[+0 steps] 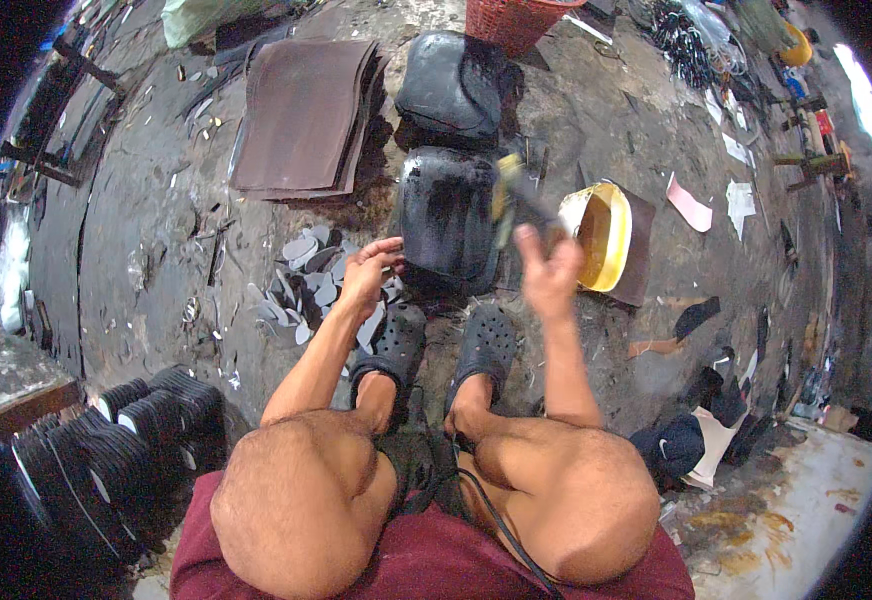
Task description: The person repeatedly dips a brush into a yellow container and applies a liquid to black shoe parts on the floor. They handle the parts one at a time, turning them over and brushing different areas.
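Note:
My right hand (551, 275), smeared by motion, holds a tool (521, 195) with a dark handle and a yellowish head, too blurred to name. The tool's head is over the right edge of a black, worn, rounded block (448, 215) in front of my feet. At the block's left edge is my left hand (366, 275), its fingers stretched toward the side and partly bent; I see nothing held in it. A pile of grey, teardrop-shaped flat pieces (306, 265) lies beside that hand. Right of the block, a yellow-rimmed container (611, 240) holds amber liquid.
Behind the block sits another black lump (451, 85), with a red basket (516, 22) beyond. Brown sheets (301, 120) are stacked at the far left. Black soles (121, 450) stand in rows near left. Scraps and a dark cap (671, 445) lie to the right.

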{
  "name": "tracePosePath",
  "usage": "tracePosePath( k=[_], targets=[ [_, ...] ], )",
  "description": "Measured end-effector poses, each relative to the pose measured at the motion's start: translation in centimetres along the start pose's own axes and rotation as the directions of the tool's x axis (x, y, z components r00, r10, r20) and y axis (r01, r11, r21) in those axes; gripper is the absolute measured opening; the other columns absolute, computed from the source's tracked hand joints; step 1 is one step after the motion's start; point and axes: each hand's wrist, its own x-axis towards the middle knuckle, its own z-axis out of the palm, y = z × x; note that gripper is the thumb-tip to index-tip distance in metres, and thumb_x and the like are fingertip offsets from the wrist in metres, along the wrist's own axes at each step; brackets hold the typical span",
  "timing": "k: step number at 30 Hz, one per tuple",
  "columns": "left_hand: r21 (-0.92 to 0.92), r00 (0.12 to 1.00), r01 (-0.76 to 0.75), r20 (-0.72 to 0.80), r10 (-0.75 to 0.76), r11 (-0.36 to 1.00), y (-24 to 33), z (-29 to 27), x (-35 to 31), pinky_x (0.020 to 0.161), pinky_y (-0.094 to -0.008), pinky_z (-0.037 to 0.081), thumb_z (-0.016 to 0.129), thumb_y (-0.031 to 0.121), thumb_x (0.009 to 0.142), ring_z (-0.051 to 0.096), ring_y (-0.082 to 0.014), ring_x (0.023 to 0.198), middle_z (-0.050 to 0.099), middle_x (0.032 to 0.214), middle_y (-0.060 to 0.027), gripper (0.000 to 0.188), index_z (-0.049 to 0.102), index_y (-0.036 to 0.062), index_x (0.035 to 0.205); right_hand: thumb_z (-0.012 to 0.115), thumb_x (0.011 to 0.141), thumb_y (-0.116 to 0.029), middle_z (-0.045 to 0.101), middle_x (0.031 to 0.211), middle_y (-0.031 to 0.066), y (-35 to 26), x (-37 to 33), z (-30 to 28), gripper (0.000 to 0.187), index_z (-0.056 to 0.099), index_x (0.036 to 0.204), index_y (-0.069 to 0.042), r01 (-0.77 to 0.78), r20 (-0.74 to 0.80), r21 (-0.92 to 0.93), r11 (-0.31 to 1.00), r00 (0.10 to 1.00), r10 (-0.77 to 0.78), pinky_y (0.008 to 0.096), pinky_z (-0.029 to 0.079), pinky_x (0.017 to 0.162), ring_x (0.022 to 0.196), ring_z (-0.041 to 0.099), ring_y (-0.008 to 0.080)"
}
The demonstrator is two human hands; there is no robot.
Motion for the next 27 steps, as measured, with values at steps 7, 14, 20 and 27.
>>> tracePosePath(
  k=[7,14,20,27],
  targets=[
    [-0.247,0.940,0.334,0.023,-0.339,0.910,1.9,8.2,4.8,0.078,-0.0438,0.053,0.088,0.025,0.077,0.062,-0.0218,0.094,0.066,0.106,-0.0054,0.054,0.059,0.0090,0.120,0.071,0.092,-0.003,0.067,0.107,0.0022,-1.0,2.5,-3.5,0.023,0.063,0.113,0.001,0.078,-0.332,0.232,0.970,0.943,0.004,0.0280,0.045,0.089,0.097,0.059,0.0127],
    [-0.064,0.993,-0.107,0.052,0.110,0.992,5.1,12.1,1.4,0.079,-0.0321,0.052,0.070,-0.001,0.079,0.065,-0.0181,0.092,0.069,0.105,-0.0065,0.054,0.056,-0.0012,0.131,0.073,0.092,-0.009,0.068,0.112,0.0068,0.5,0.0,-6.8,0.033,0.061,0.120,0.002,-0.068,-0.413,0.273,0.960,0.893,0.181,0.0321,0.048,0.091,0.102,0.063,0.0181],
    [-0.274,0.983,-0.183,-0.028,0.183,0.944,13.8,14.3,14.7,0.077,-0.0455,0.054,0.066,0.008,0.082,0.062,-0.0242,0.088,0.064,0.099,-0.0086,0.047,0.057,0.0033,0.128,0.072,0.090,-0.005,0.069,0.110,0.0102,-1.6,1.0,-8.2,0.022,0.064,0.110,0.002,0.014,-0.460,0.349,0.937,0.874,0.158,0.0329,0.050,0.089,0.100,0.064,0.0186],
    [-0.279,0.996,0.072,0.066,-0.056,0.958,16.9,13.3,31.3,0.072,-0.0495,0.057,0.065,0.013,0.080,0.065,-0.0303,0.073,0.065,0.084,-0.0128,0.021,0.060,0.0009,0.096,0.069,0.091,-0.002,0.067,0.118,0.0112,-1.2,1.8,-9.5,0.027,0.062,0.117,0.004,0.061,-0.461,0.421,0.905,0.873,0.156,0.0368,0.049,0.095,0.106,0.064,0.0219]
  ],
)
